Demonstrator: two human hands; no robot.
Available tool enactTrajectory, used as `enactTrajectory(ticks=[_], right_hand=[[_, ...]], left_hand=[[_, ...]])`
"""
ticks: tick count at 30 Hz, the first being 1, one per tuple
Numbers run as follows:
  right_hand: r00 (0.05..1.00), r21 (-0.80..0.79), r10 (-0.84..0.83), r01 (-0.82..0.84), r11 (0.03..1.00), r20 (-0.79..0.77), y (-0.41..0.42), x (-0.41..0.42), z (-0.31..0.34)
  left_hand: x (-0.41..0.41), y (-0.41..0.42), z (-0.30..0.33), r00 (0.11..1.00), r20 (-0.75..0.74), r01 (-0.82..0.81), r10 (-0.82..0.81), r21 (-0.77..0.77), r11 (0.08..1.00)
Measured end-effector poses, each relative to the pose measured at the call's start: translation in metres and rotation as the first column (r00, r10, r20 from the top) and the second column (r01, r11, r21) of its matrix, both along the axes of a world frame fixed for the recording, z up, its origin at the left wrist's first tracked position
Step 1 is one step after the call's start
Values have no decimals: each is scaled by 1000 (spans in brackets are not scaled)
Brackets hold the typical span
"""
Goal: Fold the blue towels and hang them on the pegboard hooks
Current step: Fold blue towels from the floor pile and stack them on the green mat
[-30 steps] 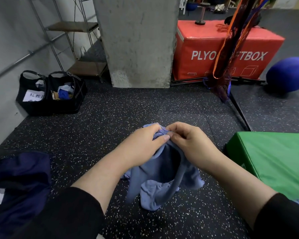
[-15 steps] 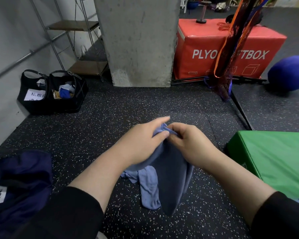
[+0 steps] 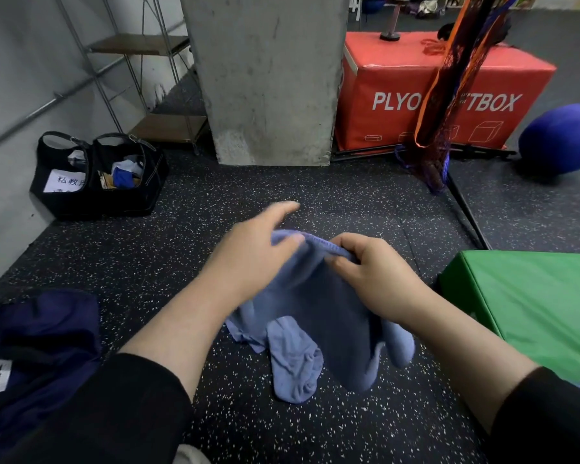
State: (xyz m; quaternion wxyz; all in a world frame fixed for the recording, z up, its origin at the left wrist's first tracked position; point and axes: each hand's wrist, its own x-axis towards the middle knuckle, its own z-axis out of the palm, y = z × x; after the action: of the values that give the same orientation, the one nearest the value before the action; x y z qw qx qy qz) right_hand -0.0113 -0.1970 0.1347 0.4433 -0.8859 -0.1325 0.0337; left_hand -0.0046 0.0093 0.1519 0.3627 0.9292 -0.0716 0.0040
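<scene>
Hands are both up front: my right hand [image 3: 375, 276] pinches the blue towel [image 3: 318, 316] by its top edge, left hand [image 3: 255, 259] blurry with fingers loose against it, towel dangling above the speckled floor [image 3: 215, 202].

The towel [image 3: 318, 316] was light blue. The floor [image 3: 215, 202] was black, flecked with white. The plyo box [image 3: 399, 105] was red with white lettering; the mat [image 3: 533, 296] was green; the ball [image 3: 563, 139] was dark blue.

Blue towel [image 3: 318, 316], held above speckled floor [image 3: 215, 209]: right hand [image 3: 372, 276] pinches its top hem, left hand [image 3: 252, 259] blurred, touching it. Green mat [image 3: 533, 303] right; black bags [image 3: 98, 175] far left.
</scene>
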Motion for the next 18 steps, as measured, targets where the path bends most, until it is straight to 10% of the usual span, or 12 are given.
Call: enactTrajectory(ticks=[4,12,18], right_hand=[[999,45,36,-37,998,28,4,0,5],[999,-75,-19,17,997,-27,-11,4,-3],[998,-11,62,-62,998,-23,-2,1,-3]], left_hand=[[-6,-19,-12,971,-92,228,-219,98,969],[8,3,-13,967,0,-249,255,215,945],[-4,-17,-12,954,-120,278,-274,21,960]])
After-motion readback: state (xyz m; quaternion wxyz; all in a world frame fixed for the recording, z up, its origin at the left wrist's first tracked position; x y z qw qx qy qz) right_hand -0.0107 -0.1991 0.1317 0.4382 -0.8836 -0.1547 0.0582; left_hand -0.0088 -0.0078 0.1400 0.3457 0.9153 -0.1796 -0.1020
